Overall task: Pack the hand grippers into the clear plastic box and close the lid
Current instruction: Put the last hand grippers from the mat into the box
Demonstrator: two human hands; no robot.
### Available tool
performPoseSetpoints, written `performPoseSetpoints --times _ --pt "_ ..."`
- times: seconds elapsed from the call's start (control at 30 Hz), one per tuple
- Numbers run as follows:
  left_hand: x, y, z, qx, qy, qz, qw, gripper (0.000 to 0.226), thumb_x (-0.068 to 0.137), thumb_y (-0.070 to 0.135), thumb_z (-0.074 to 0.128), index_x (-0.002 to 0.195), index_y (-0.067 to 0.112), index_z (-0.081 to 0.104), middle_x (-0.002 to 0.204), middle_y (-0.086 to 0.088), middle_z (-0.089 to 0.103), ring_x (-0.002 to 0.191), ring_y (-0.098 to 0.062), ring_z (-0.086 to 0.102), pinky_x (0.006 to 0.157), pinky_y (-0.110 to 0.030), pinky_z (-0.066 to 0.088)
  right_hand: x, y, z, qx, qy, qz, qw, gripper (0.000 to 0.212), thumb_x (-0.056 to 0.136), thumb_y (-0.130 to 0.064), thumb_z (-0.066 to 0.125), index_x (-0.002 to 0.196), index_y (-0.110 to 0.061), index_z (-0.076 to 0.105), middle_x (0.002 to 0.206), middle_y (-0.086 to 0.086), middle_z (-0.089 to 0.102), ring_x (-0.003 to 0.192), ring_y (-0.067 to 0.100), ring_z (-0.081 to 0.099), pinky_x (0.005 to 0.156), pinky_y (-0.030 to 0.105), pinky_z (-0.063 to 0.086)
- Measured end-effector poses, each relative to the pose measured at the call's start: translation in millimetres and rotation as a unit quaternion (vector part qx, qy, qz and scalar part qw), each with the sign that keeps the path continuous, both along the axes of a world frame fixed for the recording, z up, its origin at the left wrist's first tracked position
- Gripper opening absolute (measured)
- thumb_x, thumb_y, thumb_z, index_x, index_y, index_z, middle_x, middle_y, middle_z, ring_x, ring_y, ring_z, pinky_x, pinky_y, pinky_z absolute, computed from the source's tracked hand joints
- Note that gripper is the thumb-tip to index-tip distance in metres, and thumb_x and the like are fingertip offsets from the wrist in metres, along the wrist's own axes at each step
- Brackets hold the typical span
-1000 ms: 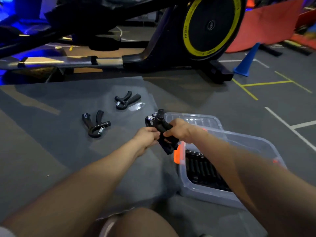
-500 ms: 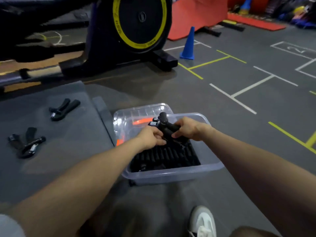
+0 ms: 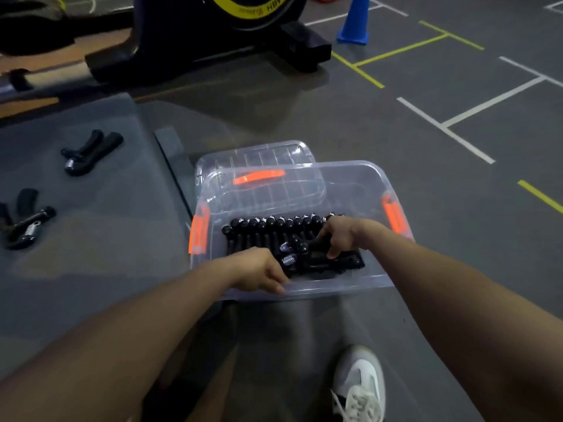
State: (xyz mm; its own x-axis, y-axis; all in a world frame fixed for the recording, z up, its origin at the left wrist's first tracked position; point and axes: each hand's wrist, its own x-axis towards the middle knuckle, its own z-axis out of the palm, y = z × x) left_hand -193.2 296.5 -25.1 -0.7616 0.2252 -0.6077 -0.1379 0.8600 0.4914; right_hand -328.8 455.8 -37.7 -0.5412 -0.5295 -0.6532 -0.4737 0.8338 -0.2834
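A clear plastic box (image 3: 350,281) with orange latches stands on the floor, holding a row of several black hand grippers (image 3: 268,226). Its clear lid (image 3: 259,156) leans behind it. Both hands are down inside the box on a black hand gripper (image 3: 316,257) with silver springs. My right hand (image 3: 344,236) grips its far handle. My left hand (image 3: 259,271) holds its near end at the front wall. Two more hand grippers lie on the grey mat to the left, one (image 3: 88,153) farther back and one (image 3: 26,222) nearer.
An exercise machine (image 3: 213,35) with a yellow-ringed wheel stands behind the box. A blue cone (image 3: 355,21) sits at the back right. My shoe (image 3: 359,385) is on the floor below the box. White and yellow lines mark the grey floor.
Both hands carried the hand gripper from above the mat's edge over the box and lowered it inside. The view swung right and down.
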Motion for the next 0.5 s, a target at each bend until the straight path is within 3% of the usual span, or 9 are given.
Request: performPoseSetpoints --times 0.07,0.13,0.37,0.5 --pt "-3.5 -1.7 -3.3 -0.002 -0.002 -0.015 1.0 0.033 0.083 0.025 0.067 0.116 0.018 0.067 0.115 0.0 0.07 0.094 -0.001 0.055 0.071 -0.005 0.036 -3.2 -0.5 -3.6 0.033 -0.002 0.02 0.999 0.055 0.079 -0.009 0.07 0.132 -0.009 0.056 0.118 0.009 0.065 0.092 0.01 0.049 0.084 0.02 0.043" --pt "-5.0 -3.0 -5.4 -0.003 -0.004 -0.025 1.0 0.034 0.083 0.026 0.067 0.117 0.018 0.067 0.116 0.001 0.069 0.099 -0.005 0.059 0.075 -0.01 0.038 -6.0 1.2 -6.7 0.051 -0.016 0.021 0.998 0.056 0.08 -0.006 0.07 0.133 -0.007 0.054 0.105 0.005 0.062 0.092 0.01 0.049 0.077 0.017 0.038" --pt "-4.5 -4.0 -10.5 0.001 -0.004 -0.033 0.999 0.034 0.083 0.027 0.067 0.116 0.018 0.068 0.116 0.002 0.069 0.097 -0.002 0.057 0.082 -0.013 0.037 -0.2 6.1 -25.9 0.125 -0.012 0.068 0.99 0.051 0.081 -0.008 0.069 0.13 -0.005 0.057 0.116 0.007 0.063 0.094 0.011 0.049 0.085 0.023 0.044" --pt "-4.3 -4.0 -12.4 -0.005 -0.009 -0.043 0.999 0.035 0.082 0.03 0.068 0.115 0.019 0.068 0.113 0.003 0.07 0.094 0.0 0.056 0.083 -0.012 0.035 6.5 2.2 -38.4 0.125 -0.032 0.092 0.987 0.045 0.087 0.0 0.058 0.132 0.003 0.052 0.12 0.015 0.06 0.121 0.028 0.056 0.081 0.027 0.045"
